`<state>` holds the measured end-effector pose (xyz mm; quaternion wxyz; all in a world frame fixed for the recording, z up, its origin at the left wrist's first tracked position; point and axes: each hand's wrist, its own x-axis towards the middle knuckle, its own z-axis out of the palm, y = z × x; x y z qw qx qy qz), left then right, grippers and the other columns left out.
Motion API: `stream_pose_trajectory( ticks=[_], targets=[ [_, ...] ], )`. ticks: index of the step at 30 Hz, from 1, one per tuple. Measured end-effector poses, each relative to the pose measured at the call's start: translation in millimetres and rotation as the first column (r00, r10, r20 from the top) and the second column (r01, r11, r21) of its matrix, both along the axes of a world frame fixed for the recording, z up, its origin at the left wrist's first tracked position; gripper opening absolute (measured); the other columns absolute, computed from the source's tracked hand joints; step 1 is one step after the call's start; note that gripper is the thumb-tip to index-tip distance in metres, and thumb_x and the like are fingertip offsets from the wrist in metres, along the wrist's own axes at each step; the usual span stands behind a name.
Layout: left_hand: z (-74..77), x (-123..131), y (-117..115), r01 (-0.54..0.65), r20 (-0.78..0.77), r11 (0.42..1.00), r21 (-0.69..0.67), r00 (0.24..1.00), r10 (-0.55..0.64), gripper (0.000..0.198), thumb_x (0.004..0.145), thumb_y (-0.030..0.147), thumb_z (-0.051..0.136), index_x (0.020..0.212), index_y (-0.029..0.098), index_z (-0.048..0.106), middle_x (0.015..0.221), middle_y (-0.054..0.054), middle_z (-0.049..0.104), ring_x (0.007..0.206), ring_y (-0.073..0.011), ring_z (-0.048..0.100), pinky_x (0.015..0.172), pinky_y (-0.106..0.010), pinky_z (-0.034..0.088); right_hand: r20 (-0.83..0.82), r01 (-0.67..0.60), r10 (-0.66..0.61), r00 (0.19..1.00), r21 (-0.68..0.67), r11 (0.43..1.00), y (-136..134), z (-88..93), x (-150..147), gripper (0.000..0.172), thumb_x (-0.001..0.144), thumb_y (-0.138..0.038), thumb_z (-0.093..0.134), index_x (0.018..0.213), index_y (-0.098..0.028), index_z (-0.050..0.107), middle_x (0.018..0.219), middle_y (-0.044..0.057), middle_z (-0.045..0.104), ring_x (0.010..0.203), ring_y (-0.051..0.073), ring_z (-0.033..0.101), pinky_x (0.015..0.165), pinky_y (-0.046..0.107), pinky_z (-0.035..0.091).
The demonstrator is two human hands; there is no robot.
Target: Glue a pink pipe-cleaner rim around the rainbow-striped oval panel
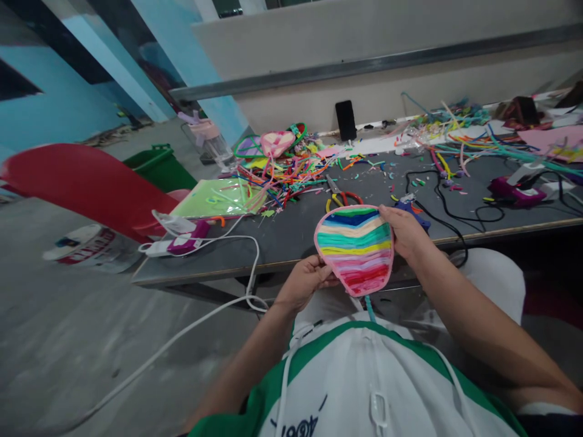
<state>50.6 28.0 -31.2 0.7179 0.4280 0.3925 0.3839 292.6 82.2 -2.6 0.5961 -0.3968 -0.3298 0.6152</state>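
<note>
A striped craft piece (355,249), seemingly made of rows of pipe cleaners in green, blue, cream, teal, yellow, pink and red with a pink border, is held over the table's front edge. My left hand (307,280) pinches its lower left border. At the upper right border, my right hand (403,229) grips it between thumb and fingers. Just behind the piece lie scissors (336,195) with yellow handles and another tool with red-orange handles (353,198). A blue tool (413,213), partly covered by my right hand, rests on the table.
Loose pipe cleaners (291,176) pile up at the back left near finished-looking pink pieces (277,143). A phone (346,120) leans on the wall. Purple glue-gun-like devices (189,238) with cables sit at both sides. A red chair (86,182) stands left.
</note>
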Motion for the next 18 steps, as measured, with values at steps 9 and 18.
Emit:
stream_pose_trajectory(
  ticks=[9,18],
  targets=[
    [-10.3,5.7,1.5,-0.059,0.010,0.998,0.013,0.998,0.059,0.036,0.071,0.038,0.078,0.095,0.013,0.068,0.088,-0.008,0.075,0.076,-0.0190,0.071,0.074,-0.034,0.058,0.005,0.032,-0.032,0.999,-0.012,0.999,0.9,-11.2,-5.6,0.025,0.065,-0.043,0.078,0.075,-0.021,0.070,0.069,0.003,0.076,0.069,0.026,0.072,0.069,0.040,0.057],
    [-11.5,5.8,-2.1,0.006,0.020,1.000,0.025,1.000,-0.006,0.042,0.066,0.032,0.082,0.100,0.011,0.069,0.096,-0.013,0.074,0.081,-0.0216,0.071,0.074,-0.033,0.058,0.002,0.064,-0.064,0.998,-0.019,0.998,-2.3,-4.7,-6.2,0.026,0.063,-0.043,0.079,0.072,-0.021,0.069,0.066,0.002,0.075,0.065,0.025,0.071,0.066,0.038,0.057]
  ],
)
